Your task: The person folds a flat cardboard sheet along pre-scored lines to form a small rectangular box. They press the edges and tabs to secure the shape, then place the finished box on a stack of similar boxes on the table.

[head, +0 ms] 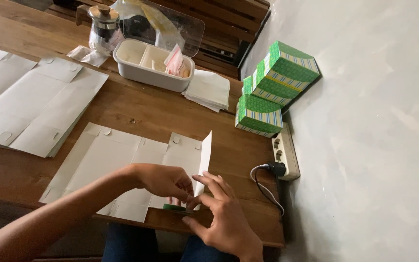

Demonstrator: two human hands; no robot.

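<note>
Both hands meet at the near edge of the wooden table (pixel 136 109): I see the left hand (pixel 163 180) pinching the near flap of a flat white carton blank (pixel 122 165), and the right hand (pixel 224 216) pressing its fingertips against the same flap, where a strip of green printed side shows. One panel of the blank stands folded upright just beyond the hands. A stack of more white blanks (pixel 30 104) lies to the left, well apart. Against the wall I count three finished green boxes (pixel 272 87) with striped bands, piled together. Behind sit a white compartment tray (pixel 151 60) with a clear lid, a glass jar (pixel 104 26), and a white power strip (pixel 286 153) at right.
</note>
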